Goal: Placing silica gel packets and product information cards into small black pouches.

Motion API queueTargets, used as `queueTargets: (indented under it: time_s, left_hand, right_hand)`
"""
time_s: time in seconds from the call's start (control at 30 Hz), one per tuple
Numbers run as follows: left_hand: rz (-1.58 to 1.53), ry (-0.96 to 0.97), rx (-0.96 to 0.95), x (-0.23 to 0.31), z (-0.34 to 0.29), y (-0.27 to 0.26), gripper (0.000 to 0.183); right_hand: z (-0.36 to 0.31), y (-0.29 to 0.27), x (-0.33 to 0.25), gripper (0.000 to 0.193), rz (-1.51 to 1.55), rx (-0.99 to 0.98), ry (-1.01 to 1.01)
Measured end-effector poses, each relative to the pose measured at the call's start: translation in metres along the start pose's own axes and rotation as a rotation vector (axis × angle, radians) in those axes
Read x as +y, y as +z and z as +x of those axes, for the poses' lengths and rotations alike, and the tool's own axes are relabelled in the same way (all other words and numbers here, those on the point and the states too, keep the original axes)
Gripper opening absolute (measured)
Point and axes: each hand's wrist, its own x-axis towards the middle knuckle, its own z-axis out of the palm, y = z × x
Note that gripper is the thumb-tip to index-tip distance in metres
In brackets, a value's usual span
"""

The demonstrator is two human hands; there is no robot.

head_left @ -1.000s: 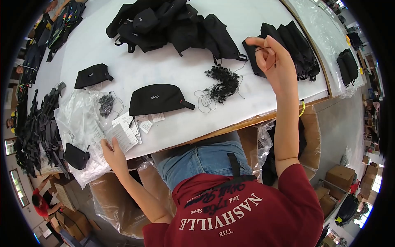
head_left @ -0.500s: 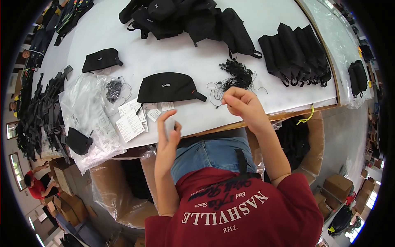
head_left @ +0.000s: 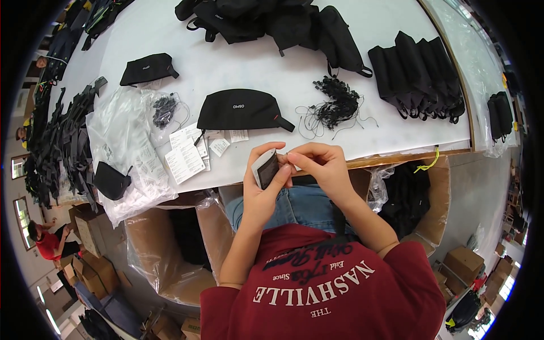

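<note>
In front of my waist, my left hand [head_left: 259,192] holds a small dark hang tag [head_left: 266,170] with a pale border between thumb and fingers. My right hand [head_left: 326,170] meets it at the tag's right edge, thumb and forefinger pinched; whatever is between them is too small to make out. Just beyond the hands lies a black zip pouch [head_left: 241,113] with a side loop. White printed tags [head_left: 186,156] rest at its near left corner. Right of the pouch is a tangled heap of black tag strings [head_left: 338,107].
Black bags [head_left: 283,25] are piled at the back, with folded ones [head_left: 416,76] at the right. Another pouch [head_left: 148,69], a clear plastic bag [head_left: 130,153] and black straps [head_left: 71,136] lie left. Open cartons [head_left: 164,249] stand below the table edge. A person in red [head_left: 48,243] is far left.
Both hands have come together, the left moving right and the right moving down and left. The tag's face now shows in my left hand. The table scene has shifted slightly in view.
</note>
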Motion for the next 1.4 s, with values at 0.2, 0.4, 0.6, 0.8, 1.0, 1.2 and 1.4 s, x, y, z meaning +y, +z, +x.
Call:
queueTargets:
  time_s: [0.2, 0.4, 0.6, 0.8, 1.0, 1.2, 1.4]
  left_hand:
    - [0.193, 0.092, 0.052, 0.012, 0.000, -0.012, 0.037]
    - [0.616, 0.075, -0.100, 0.025, 0.001, -0.016, 0.036]
    - [0.781, 0.146, -0.182, 0.031, 0.001, -0.014, 0.039]
    - [0.749, 0.038, -0.249, 0.037, 0.000, -0.014, 0.038]
    - [0.551, -0.048, -0.241, 0.031, -0.001, -0.017, 0.029]
    - [0.210, -0.029, -0.038, 0.011, -0.006, -0.011, 0.014]
    - [0.377, 0.172, 0.056, 0.006, -0.007, -0.001, 0.014]
  right_hand:
    - [0.003, -0.017, -0.024, 0.025, -0.443, -0.086, 0.039]
    - [0.001, -0.017, -0.022, 0.030, -0.542, -0.408, 0.091]
    - [-0.002, -0.016, -0.012, 0.026, -0.337, -0.396, 0.166]
    - [0.002, -0.025, -0.017, 0.012, -0.490, -0.490, 0.171]
    - [0.001, -0.025, -0.029, 0.009, -0.435, -0.511, 0.113]
    - [-0.004, -0.013, -0.035, 0.008, -0.605, -0.231, -0.019]
    - [-0.010, -0.002, -0.031, 0.010, -0.714, -0.114, -0.169]
